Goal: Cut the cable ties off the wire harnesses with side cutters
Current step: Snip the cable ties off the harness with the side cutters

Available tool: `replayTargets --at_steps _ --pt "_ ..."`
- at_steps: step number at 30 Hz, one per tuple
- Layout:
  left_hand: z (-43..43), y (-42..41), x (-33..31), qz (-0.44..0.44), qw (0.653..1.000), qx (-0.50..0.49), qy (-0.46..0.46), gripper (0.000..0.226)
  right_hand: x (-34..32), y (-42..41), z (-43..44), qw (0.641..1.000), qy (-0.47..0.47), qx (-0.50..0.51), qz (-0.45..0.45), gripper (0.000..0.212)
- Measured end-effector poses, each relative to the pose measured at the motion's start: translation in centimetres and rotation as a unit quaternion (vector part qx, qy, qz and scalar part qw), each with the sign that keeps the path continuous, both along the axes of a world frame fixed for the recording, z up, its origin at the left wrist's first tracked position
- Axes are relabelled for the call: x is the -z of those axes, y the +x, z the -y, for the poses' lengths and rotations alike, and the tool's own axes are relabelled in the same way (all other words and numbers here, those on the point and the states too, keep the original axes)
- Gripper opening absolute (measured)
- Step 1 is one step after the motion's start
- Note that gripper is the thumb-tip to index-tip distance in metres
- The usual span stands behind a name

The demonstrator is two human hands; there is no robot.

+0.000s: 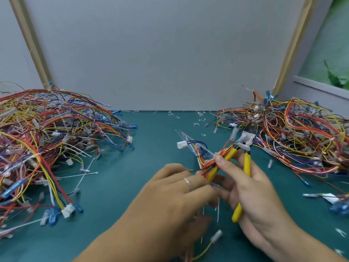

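Green table runs to far wall, showing between left pile and right pile. Harness centre. Right hand grips side cutters, thumb pinning wires. Left hand touches harness; grip blurred, cannot tell.

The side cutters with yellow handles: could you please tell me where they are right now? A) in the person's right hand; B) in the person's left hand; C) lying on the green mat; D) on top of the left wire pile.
A: the right hand grips the side cutters by their yellow handles above the green mat; the left hand holds no tool.
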State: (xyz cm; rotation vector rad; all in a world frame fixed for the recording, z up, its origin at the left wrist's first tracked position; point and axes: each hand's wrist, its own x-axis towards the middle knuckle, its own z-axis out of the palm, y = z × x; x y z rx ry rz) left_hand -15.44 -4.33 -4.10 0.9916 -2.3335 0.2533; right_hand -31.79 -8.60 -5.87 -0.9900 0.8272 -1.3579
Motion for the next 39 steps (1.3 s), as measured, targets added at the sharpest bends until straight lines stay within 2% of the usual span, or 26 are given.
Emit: replayTargets --at_steps 2,7,11,13,16,20,22,27,31,33,36,39 --pt "0.2 0.4 0.0 -0.013 0.996 -0.075 0.038 0.029 0.0 0.0 0.2 1.0 0.012 -0.008 0.014 0.022" --pt "0.5 0.8 0.1 -0.129 0.973 -0.182 0.063 0.024 0.4 0.4 -0.1 0.997 0.035 -0.052 0.033 0.028" --pt "0.6 0.9 0.2 -0.199 0.955 -0.193 0.104 0.013 0.3 0.7 -0.4 0.994 0.033 -0.091 0.052 0.02" --pt "0.9 1.2 0.3 -0.269 0.935 -0.177 0.152 0.021 0.3 0.8 -0.5 0.991 0.037 -0.113 0.061 0.018" --pt "1.5 1.5 0.6 -0.374 0.884 -0.126 0.251 0.016 0.5 0.9 -0.5 0.986 0.05 -0.148 0.067 0.013" --pt "1.7 1.1 0.9 -0.465 0.766 0.0 0.444 0.028 0.6 0.9 -0.3 0.978 0.079 -0.179 0.078 0.005" --pt "1.8 1.1 0.9 -0.492 0.727 0.05 0.475 0.03 0.6 0.8 -0.2 0.975 0.088 -0.187 0.083 0.004" --pt "2.2 1.4 1.1 -0.527 0.736 0.03 0.425 0.012 0.6 0.8 0.0 0.981 0.095 -0.163 0.042 0.018" --pt "2.5 1.9 0.9 -0.534 0.759 -0.002 0.373 0.02 0.3 0.6 0.1 0.987 0.093 -0.132 -0.019 0.026" --pt "2.6 2.3 0.9 -0.538 0.768 -0.017 0.347 0.016 0.0 0.2 0.2 0.988 0.082 -0.109 -0.065 0.04" --pt "2.8 3.1 0.8 -0.551 0.768 -0.038 0.325 0.024 -1.1 -0.7 0.5 0.986 0.043 -0.063 -0.147 0.056" --pt "3.2 3.6 0.9 -0.555 0.765 -0.05 0.322 0.032 -2.4 -1.8 0.7 0.968 -0.027 -0.031 -0.248 0.051"
